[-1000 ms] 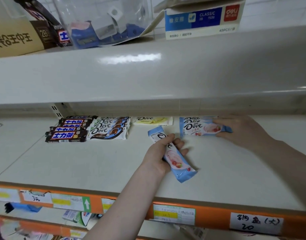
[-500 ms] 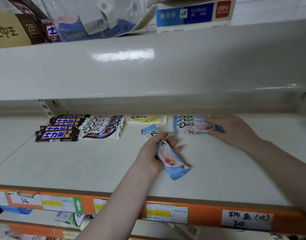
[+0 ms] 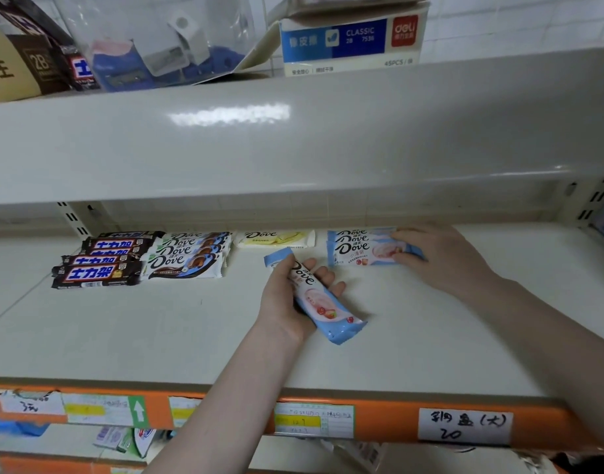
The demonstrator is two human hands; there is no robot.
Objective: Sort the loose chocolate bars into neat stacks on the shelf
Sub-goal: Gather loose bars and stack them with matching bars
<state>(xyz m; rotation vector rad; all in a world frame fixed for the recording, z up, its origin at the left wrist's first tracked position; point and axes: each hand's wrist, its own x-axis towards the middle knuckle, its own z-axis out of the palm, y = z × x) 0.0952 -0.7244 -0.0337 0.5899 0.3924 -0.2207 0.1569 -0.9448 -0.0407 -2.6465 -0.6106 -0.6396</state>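
On the cream shelf (image 3: 157,336), at its middle, the left hand (image 3: 286,302) grips 1 light blue Dove bar (image 3: 319,301). The thumb lies over the top of the wrapper and the fingers curl under it, with the fingertips showing on the far side. The bar is held at an angle, with its lower end pointing toward the front edge of the shelf and its upper end toward the back.

Further back and to the right, the right hand (image 3: 440,258) rests on a stack of the same light blue Dove bars (image 3: 357,248). Its fingers curl round the right end of the stack and its thumb lies on the front edge, so it holds the stack. The stack lies flat near the back wall.

To the left of this stack there is a yellow Dove bar (image 3: 276,238), lying flat and apart from the others. Further left is a stack of white and blue Dove bars (image 3: 187,256), and touching it on the left are dark Snickers bars (image 3: 98,263) in overlapping rows.

The front edge of the shelf has an orange strip with price labels (image 3: 314,419). On the upper shelf stands a blue Deli eraser box (image 3: 348,42) and a clear plastic container (image 3: 157,39).
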